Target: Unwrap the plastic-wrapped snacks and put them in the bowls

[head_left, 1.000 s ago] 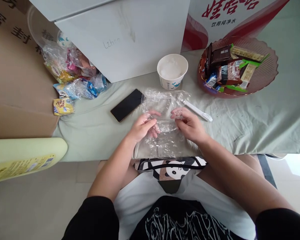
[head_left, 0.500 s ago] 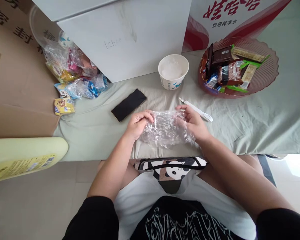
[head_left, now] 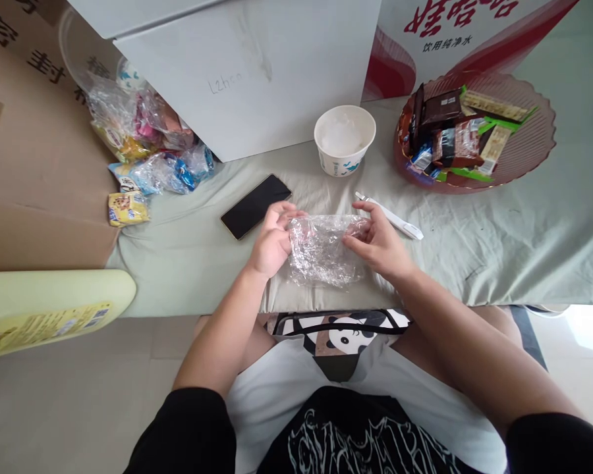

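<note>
Your left hand (head_left: 271, 242) and right hand (head_left: 380, 242) pinch the ends of a crinkled, clear plastic bag (head_left: 321, 250), bunched just above the pale green cloth (head_left: 499, 243). Beyond sits a white paper bowl (head_left: 344, 139), holding something pale; the brown scalloped plate (head_left: 534, 155) carries wrapped snacks.

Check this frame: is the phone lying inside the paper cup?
No, the phone lies flat on the cloth, apart from the cup, just beyond the left hand.
</note>
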Tool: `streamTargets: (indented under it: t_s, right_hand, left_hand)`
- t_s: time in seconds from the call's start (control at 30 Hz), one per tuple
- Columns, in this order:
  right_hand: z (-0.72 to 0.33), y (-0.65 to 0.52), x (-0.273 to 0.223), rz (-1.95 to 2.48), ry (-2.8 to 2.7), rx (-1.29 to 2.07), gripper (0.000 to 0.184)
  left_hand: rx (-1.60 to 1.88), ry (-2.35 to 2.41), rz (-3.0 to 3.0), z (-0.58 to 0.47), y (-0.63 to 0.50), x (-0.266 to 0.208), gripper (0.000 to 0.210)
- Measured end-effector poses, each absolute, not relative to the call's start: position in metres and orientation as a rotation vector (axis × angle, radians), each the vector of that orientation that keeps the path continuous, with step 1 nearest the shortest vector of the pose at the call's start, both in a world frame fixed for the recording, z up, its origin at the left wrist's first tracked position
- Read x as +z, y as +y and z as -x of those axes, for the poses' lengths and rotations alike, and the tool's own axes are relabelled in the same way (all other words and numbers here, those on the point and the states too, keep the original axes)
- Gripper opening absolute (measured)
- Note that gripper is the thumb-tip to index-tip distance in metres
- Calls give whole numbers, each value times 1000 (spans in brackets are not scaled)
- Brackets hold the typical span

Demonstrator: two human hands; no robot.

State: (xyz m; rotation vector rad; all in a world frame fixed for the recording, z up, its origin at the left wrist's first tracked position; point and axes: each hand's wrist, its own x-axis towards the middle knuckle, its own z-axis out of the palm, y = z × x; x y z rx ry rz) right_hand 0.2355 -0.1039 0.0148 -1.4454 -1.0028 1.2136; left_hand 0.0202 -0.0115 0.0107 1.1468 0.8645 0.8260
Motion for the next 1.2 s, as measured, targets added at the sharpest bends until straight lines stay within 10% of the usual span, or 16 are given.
streamTargets:
  t_s: [0.13, 0.83, 1.2]
  right_hand:
    - [-236, -105, 16, 1364, -960, 1143, 65]
    - [-238, -105, 22, 1227, -927, 1326, 17]
    - [-240, -100, 16, 1450, -928, 1276, 51]
  left_hand:
    - [664, 783, -950, -26, -16, 17, 65]
    - [634, 789, -962, -22, -15, 23, 32]
    - [772, 981, -1400, -21, -8, 9, 25]
